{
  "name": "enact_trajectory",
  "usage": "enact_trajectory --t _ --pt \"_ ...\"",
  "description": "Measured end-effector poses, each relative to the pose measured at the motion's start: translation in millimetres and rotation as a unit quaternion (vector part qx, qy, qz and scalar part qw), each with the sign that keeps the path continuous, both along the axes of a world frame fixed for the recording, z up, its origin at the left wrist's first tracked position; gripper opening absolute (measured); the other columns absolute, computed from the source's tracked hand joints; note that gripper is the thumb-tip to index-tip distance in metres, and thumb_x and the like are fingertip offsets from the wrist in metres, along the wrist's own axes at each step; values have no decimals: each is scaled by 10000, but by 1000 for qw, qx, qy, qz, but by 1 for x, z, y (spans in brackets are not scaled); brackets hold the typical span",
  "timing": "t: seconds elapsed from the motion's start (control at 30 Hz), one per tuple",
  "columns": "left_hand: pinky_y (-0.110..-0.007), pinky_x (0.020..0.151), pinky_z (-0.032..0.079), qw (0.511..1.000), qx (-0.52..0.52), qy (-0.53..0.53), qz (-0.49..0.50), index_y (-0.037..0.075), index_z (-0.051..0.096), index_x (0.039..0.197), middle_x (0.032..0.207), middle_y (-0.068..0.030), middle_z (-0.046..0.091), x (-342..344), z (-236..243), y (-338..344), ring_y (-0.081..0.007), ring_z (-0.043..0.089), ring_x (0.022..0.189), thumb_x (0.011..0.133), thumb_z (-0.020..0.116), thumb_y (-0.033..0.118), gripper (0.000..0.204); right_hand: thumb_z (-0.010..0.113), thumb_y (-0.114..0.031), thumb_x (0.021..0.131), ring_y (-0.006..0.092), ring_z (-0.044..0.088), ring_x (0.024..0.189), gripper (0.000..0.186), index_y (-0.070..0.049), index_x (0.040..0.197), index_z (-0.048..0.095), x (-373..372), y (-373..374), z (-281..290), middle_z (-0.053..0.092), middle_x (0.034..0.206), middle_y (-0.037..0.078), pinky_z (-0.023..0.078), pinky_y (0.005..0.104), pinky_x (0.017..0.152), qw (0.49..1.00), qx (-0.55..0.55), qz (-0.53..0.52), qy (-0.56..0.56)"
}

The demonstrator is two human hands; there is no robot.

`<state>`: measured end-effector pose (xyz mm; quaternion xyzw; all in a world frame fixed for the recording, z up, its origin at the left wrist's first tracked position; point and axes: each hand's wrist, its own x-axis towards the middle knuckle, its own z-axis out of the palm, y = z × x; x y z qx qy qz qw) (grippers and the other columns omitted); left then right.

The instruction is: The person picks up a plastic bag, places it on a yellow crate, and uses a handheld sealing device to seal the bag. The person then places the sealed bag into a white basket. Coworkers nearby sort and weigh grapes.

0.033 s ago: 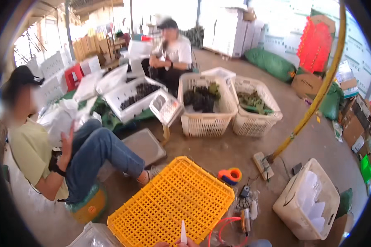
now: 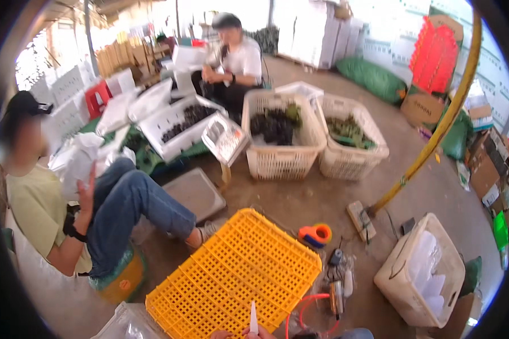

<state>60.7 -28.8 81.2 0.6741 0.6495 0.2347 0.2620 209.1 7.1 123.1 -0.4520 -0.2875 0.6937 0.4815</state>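
At the lower edge my right hand (image 2: 259,334) pinches a narrow white tapered piece (image 2: 253,317), its point upward; the material cannot be made out. My left hand (image 2: 221,334) is just beside it, mostly cut off by the picture's edge, so its grip is hidden. Both are at the near edge of a yellow lattice plastic crate (image 2: 237,260), which seems to lie with its base up. To the right of the crate lie a loop of red tubing (image 2: 301,316), a metal cylinder (image 2: 336,298) and a black adapter (image 2: 336,258).
An orange tape dispenser (image 2: 316,234) lies beyond the crate. At right stands a white bin (image 2: 398,282) with clear plastic sheets. White baskets (image 2: 285,163) of dark grapes and leaves stand ahead. One co-worker (image 2: 34,214) sits at left with a white bundle; another (image 2: 240,56) sits behind.
The view has shifted slightly. The white piece in my right hand stays nearly where it was over the crate's near edge. The far co-worker's head has turned a little.
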Motion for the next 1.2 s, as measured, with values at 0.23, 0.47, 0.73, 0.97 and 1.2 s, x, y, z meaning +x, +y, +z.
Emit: enact_trajectory --t 0.23,0.47,0.73,0.97,1.2 --pt "-459 888 383 993 52 76 -74 -3 513 1062 1068 -209 492 -4 -32 -22 -366 475 1015 848 543 263 342 414 -330 976 77 357 532 267 -69 959 469 13 -42 47 395 643 -2 304 221 487 978 -175 -47 -107" --pt "-421 786 421 998 -60 -16 33 27 566 918 974 -179 517 28 29 51 -344 498 900 763 610 147 201 487 -263 921 178 552 655 223 -67 1017 535 42 -59 84 549 729 62 452 336 618 949 -175 23 -262" --pt "-383 777 473 954 -291 0 73 7 597 945 880 -166 627 29 232 77 -309 597 867 824 591 257 278 466 -231 899 261 600 637 188 -66 923 554 243 -71 231 599 714 142 455 399 566 851 -196 -58 -484" --pt "-357 652 483 952 -304 -28 34 32 617 919 775 -117 644 17 342 131 -264 622 711 866 534 331 314 431 -279 951 90 436 459 252 -74 821 499 375 -77 332 480 596 2 385 263 422 869 -221 -280 -343" --pt "-285 510 420 882 -416 -177 133 65 552 864 696 -33 535 60 360 241 -146 539 606 885 496 241 187 419 -270 950 144 502 510 248 -54 844 481 423 -117 278 497 594 42 462 293 472 866 -229 -316 -311"
